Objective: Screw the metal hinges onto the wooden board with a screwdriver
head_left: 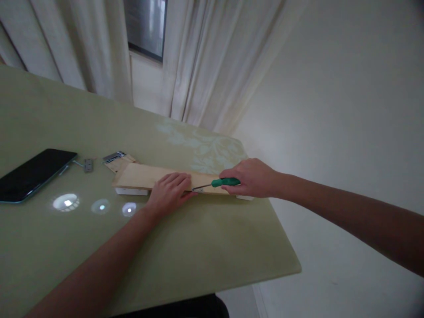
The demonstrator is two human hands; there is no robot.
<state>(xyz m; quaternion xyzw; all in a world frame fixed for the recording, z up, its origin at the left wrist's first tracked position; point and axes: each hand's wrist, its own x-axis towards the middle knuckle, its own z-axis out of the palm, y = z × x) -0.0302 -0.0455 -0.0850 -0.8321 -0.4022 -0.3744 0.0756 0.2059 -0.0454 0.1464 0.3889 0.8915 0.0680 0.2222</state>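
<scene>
A long pale wooden board (135, 175) lies across the table, raised on white blocks (131, 191) at its ends. My left hand (170, 190) grips the board near its middle, fingers over the top and thumb along the front edge. In my closed right hand (250, 177) is a screwdriver (225, 182) with a green handle, pointing left. Its shaft slants down to a small metal hinge plate (200, 190) on the board's front edge, beside my left thumb. Whether the tip sits in a screw is too small to tell.
Behind the board's left end lie a small wooden piece and a packet of metal parts (114, 156). A small grey hinge (88, 165) and a black tablet (36, 172) lie farther left. The table's right edge (285, 234) is close; curtains (212, 57) hang behind.
</scene>
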